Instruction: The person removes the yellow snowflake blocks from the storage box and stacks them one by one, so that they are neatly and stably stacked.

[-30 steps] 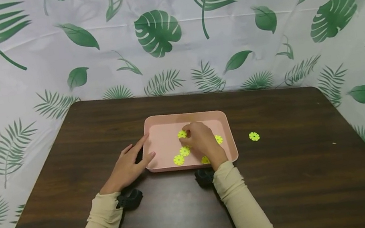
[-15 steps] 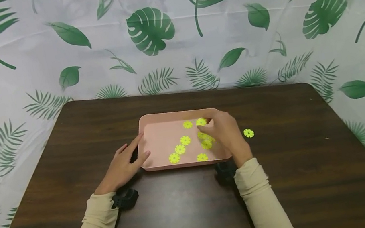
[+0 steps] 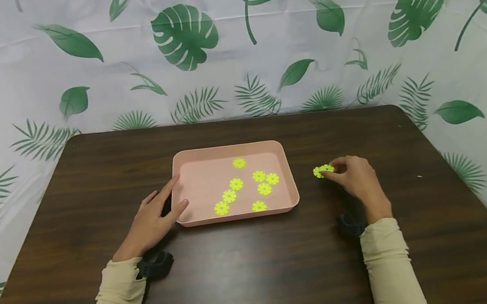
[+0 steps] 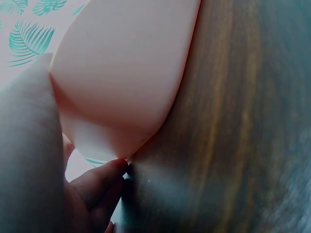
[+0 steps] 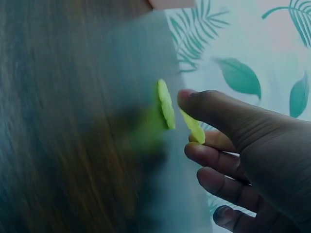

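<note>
A pink tray [image 3: 197, 182] lies on the dark wooden table, holding several flat yellow discs with notched rims, like interlocking snowflake discs. My left hand [image 3: 148, 224] rests at the tray's left side, fingers straight, fingertips touching its rim. To the right of the tray, my right hand [image 3: 360, 179] pinches one yellow notched disc [image 5: 196, 130] between thumb and index finger. Just left of those fingertips is a second yellow notched disc [image 3: 318, 173], overlapped by the held one in the head view. In the right wrist view this second disc [image 5: 166, 104] stands apart from the thumb.
The table [image 3: 228, 285] reaches back to a white cloth [image 3: 124, 59] printed with green leaves. A small pale speck [image 3: 419, 176] lies on the table to the right of my right hand. A black band [image 3: 156, 265] circles each wrist.
My right hand has moved from inside the tray to the table on its right, carrying a disc taken from the tray beside the loose disc. My left hand stays at the tray's rim.
</note>
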`<state>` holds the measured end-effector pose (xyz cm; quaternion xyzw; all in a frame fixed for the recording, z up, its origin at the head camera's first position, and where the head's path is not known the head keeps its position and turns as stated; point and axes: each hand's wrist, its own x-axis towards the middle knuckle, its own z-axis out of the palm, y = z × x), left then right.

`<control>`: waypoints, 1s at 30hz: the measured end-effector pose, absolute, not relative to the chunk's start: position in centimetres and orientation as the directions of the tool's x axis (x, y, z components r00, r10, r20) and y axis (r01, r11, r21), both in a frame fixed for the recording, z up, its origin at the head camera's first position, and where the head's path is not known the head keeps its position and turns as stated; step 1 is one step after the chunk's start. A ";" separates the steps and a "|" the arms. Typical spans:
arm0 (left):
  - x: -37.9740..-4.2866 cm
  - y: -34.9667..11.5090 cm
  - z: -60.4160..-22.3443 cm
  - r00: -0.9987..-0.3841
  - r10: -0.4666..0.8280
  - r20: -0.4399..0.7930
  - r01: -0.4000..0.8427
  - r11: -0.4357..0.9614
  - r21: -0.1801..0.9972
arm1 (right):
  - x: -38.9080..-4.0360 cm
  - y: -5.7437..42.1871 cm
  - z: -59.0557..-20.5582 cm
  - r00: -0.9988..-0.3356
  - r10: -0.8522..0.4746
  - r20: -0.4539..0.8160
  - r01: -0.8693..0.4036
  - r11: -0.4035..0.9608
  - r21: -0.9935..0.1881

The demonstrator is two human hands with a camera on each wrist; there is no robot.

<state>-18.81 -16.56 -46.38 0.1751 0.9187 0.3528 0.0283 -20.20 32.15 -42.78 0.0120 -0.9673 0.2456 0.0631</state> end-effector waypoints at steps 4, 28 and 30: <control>-18.8 -16.6 -46.6 -0.938 0.341 0.066 0.298 0.691 0.659 | -20.5 31.9 -43.2 -0.995 0.003 0.097 -0.046 0.863 -0.504; -18.9 -16.7 -46.7 -0.937 0.341 0.075 0.302 0.686 0.662 | -21.0 31.1 -43.0 -0.997 -0.027 0.077 -0.061 0.871 -0.487; -19.0 -16.6 -46.6 -0.936 0.345 0.077 0.307 0.684 0.662 | -21.0 30.8 -42.8 -0.995 -0.029 0.100 -0.075 0.871 -0.485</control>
